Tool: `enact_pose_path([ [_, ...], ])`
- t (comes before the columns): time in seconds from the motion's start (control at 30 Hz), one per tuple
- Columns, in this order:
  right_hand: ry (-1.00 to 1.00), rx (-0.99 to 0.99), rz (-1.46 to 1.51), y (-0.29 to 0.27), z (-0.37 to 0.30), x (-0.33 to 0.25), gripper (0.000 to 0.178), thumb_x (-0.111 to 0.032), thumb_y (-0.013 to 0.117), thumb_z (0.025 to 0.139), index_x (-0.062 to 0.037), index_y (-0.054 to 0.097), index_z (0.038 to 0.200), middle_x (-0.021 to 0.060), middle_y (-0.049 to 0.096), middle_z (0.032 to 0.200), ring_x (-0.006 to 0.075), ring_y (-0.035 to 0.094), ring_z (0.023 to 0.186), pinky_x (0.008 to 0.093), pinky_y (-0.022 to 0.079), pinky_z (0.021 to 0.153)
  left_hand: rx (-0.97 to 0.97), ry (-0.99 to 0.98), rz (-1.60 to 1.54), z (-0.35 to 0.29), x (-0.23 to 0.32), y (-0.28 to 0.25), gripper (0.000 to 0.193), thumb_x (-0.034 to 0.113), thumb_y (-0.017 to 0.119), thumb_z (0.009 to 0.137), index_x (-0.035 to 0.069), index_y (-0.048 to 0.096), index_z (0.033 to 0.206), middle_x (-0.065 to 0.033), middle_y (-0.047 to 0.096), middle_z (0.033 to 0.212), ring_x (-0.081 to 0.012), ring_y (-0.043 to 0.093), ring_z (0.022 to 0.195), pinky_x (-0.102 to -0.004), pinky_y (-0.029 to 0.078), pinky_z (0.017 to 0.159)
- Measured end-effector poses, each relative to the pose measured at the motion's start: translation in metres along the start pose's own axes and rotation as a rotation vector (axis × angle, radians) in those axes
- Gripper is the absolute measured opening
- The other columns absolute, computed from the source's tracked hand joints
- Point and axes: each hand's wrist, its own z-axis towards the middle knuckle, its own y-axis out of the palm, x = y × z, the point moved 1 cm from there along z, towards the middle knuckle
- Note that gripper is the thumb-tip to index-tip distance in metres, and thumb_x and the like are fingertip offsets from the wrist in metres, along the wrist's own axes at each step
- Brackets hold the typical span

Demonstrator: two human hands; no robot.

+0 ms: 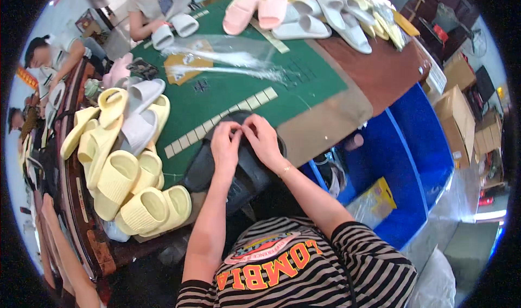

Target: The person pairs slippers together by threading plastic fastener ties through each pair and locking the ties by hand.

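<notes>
A pair of black slippers (247, 169) lies at the table's near edge, right in front of me. Over their far end, my left hand (225, 142) and my right hand (262, 138) meet with the fingertips pinched together. Whatever is between the fingertips, if anything, is too small to make out. Just beyond my hands a row of pale squares (221, 118) runs slantwise across the green mat (304, 88). To the left lies a heap of pale yellow slippers (122, 178), with grey slippers (140, 129) among them.
Clear plastic bags (233, 58) lie mid-table on a brown card. Pink slippers (255, 7) and white slippers (309, 26) stand at the far side. Blue bins (404, 161) adjoin the table on the right, near cardboard boxes (456, 123). A co-worker (157, 10) opposite handles white slippers; others sit left.
</notes>
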Motion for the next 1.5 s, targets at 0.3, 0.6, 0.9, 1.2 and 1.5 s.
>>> enact_pose_path([
  [0.3,0.152,0.001,0.102,-0.004,-0.003,-0.003,0.012,-0.011,0.061,0.094,-0.0008,0.056,0.097,0.0078,0.059,0.084,0.0128,0.058,0.076,0.0282,0.049,0.070,-0.009,-0.010,0.007,-0.001,0.012,-0.005,0.011,0.005,0.067,0.080,0.004,0.061,0.089,-0.0077,0.058,0.086,-0.0230,0.055,0.070,-0.0360,0.046,0.068],
  [0.6,0.187,0.246,0.282,-0.015,-0.005,-0.001,0.015,-0.016,0.055,0.099,-0.0016,0.054,0.100,0.0080,0.062,0.085,0.0144,0.061,0.076,0.0290,0.050,0.071,-0.003,-0.040,-0.012,0.002,0.012,-0.003,0.011,0.005,0.067,0.080,0.004,0.059,0.087,-0.0085,0.057,0.088,-0.0232,0.056,0.070,-0.0361,0.046,0.068],
  [0.9,0.161,0.159,0.246,-0.010,-0.002,-0.009,0.012,-0.012,0.057,0.097,-0.0003,0.055,0.099,0.0054,0.061,0.084,0.0118,0.060,0.077,0.0272,0.049,0.070,0.026,-0.015,0.027,-0.006,0.012,-0.009,0.011,0.002,0.065,0.080,0.002,0.058,0.089,-0.0128,0.058,0.090,-0.0322,0.058,0.085,-0.0413,0.047,0.077],
  [1.2,0.160,-0.126,-0.082,0.000,-0.002,-0.013,0.018,-0.021,0.052,0.099,-0.0034,0.051,0.102,0.0210,0.063,0.087,0.0413,0.062,0.083,0.0468,0.048,0.071,0.241,0.068,0.096,-0.024,0.019,-0.007,0.012,0.008,0.068,0.081,0.006,0.060,0.089,-0.0095,0.061,0.090,-0.0311,0.060,0.086,-0.0413,0.047,0.076],
  [1.5,0.049,-0.156,0.127,-0.036,0.034,-0.012,0.010,-0.010,0.052,0.099,-0.0004,0.052,0.096,0.0081,0.060,0.083,0.0119,0.057,0.076,0.0283,0.048,0.068,0.343,0.100,0.131,-0.005,0.052,0.017,0.013,0.010,0.068,0.080,0.009,0.057,0.089,-0.0029,0.061,0.087,-0.0242,0.061,0.084,-0.0376,0.041,0.071],
])
